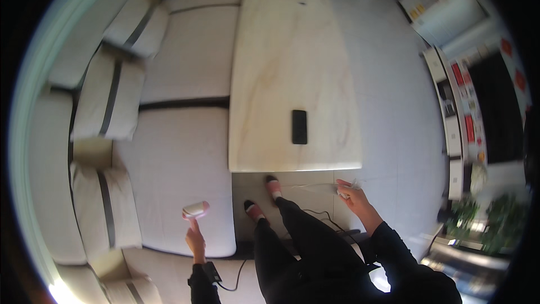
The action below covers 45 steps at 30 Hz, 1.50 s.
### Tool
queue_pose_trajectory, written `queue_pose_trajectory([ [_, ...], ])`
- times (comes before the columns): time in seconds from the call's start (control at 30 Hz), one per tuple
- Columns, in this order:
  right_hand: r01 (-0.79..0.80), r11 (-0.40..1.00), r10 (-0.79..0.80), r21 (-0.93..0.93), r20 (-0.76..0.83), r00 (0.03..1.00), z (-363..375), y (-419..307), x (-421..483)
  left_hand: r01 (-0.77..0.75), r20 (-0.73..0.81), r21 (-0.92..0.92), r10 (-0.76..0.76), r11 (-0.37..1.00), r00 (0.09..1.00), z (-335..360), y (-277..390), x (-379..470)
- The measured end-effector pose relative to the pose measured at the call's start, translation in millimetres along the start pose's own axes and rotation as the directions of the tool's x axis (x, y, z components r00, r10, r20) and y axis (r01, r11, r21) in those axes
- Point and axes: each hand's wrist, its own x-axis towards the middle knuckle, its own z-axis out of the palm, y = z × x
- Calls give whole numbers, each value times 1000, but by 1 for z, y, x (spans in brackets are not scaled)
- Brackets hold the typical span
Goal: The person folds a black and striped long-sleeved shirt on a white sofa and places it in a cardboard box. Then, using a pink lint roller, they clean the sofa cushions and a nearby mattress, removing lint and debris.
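Observation:
My left hand [195, 241] grips the handle of a lint roller [195, 210] with a pale roll and pink ends. The roller is over the seat cushion [185, 164] of a light fabric sofa; whether it touches the cloth I cannot tell. Out to the right, my right hand [353, 197] is closed around a crumpled, see-through strip [320, 188], blurred, which trails to the left above the floor tiles. It looks like thin plastic film or a peeled sheet.
A marble-patterned table [291, 63] stands ahead, with a black smartphone [299, 127] on it. Striped cushions [105, 207] line the sofa back. Dark cables [329, 216] lie near my legs. At right are a TV cabinet [454, 135] and a leafy plant [504, 221].

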Motion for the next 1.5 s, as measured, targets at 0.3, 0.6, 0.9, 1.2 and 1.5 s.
queue_pose_trajectory([
  [0.3, 449, 604, 28, 659, -580, 814, -268, 121, -121, -631, 484, 447, 421, 635, 767, 99, 178, -103],
  [0.6, 683, 175, 293, 709, -700, 652, -434, 186, -182, -879, 833, 348, 537, -327, 130, 270, 310, -204],
  [0.9, 621, 779, -457, -87, -756, 468, -547, -49, -51, -911, 683, 377, 613, 167, 396, 375, 345, -221],
  [1.2, 330, 792, 68, 513, -611, 789, -625, -228, 78, -518, 329, 566, 401, 642, 855, 453, 425, -300],
  [1.5, 299, 707, 202, 641, -589, 782, -741, -322, 185, -577, 300, 69, 535, 814, 790, 579, 695, -335],
])
